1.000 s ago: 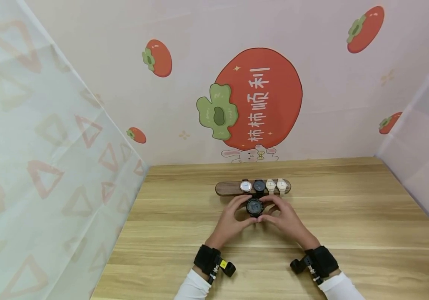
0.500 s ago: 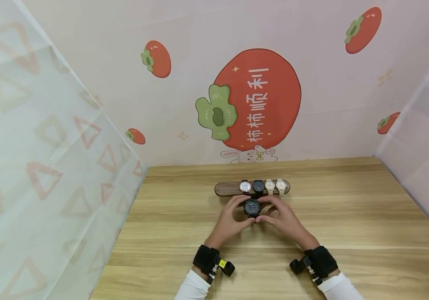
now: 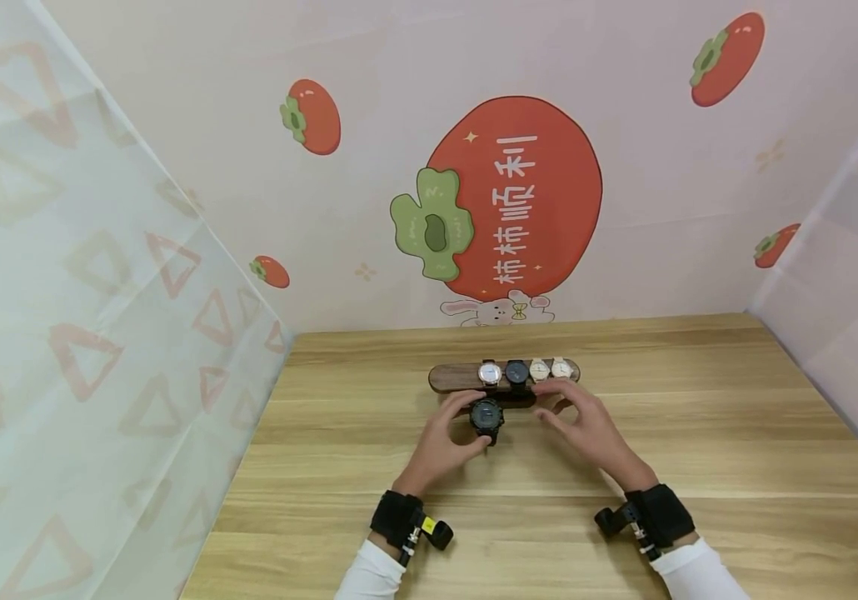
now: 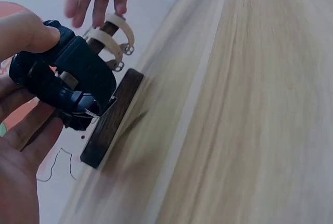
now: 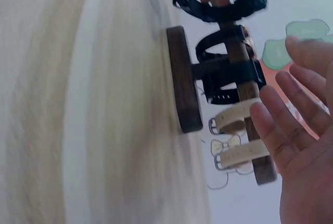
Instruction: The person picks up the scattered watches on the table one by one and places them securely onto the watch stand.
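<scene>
My left hand point(image 3: 440, 446) pinches a chunky black wristwatch point(image 3: 486, 415) between thumb and fingers, just in front of a dark wooden watch stand point(image 3: 451, 377). In the left wrist view the watch's strap point(image 4: 88, 67) is buckled into a loop. My right hand point(image 3: 594, 429) holds nothing; its fingers spread apart near the stand's right end. On the bar sit a white-faced watch point(image 3: 490, 373) with a dark strap, a black watch point(image 3: 516, 372) and two cream watches point(image 3: 540, 370). The right wrist view shows their straps looped around the bar.
The stand's base point(image 5: 183, 78) rests on the wood-grain table point(image 3: 339, 467) beneath the bar. Behind rises a pale wall point(image 3: 369, 217) printed with persimmons. A second printed panel point(image 3: 137, 350) borders the left side.
Both hands held the black wristwatch before. The right hand has let go and moved right, while the left hand has carried the watch slightly left.
</scene>
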The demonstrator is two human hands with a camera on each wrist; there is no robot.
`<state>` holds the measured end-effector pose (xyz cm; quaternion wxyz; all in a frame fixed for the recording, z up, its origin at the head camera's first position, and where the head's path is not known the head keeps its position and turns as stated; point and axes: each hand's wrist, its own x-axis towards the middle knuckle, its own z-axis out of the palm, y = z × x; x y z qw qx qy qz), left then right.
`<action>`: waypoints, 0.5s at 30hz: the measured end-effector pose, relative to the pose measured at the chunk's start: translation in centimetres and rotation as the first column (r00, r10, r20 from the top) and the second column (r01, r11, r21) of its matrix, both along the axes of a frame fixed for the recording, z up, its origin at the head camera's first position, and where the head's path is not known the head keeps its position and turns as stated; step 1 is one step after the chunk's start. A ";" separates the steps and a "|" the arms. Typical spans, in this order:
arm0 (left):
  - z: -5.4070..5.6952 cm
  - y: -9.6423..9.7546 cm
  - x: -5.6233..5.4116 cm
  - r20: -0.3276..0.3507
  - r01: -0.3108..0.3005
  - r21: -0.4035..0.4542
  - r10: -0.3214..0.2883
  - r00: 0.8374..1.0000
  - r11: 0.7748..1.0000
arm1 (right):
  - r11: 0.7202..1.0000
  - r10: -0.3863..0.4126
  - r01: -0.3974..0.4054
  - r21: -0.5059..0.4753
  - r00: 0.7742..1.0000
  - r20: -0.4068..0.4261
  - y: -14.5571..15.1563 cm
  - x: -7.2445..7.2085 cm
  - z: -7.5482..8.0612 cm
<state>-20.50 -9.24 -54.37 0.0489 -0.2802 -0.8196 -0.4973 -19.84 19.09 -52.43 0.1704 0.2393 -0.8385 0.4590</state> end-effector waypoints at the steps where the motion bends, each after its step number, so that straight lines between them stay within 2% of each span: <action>1: 0.0 -0.2 0.0 -0.004 -0.002 -0.001 0.002 1.000 1.000 | 1.000 -0.015 0.015 -0.002 1.000 -0.016 0.2 -0.1 0.0; 8: -0.2 -1.3 -0.3 -0.017 -0.004 0.032 0.005 1.000 0.999 | 0.992 -0.127 0.124 -0.036 0.986 -0.111 1.9 -0.8 0.3; 15: -0.4 -2.0 -0.6 -0.022 -0.008 0.061 0.010 1.000 0.998 | 0.984 -0.176 0.176 -0.011 0.981 -0.086 3.7 -1.6 0.9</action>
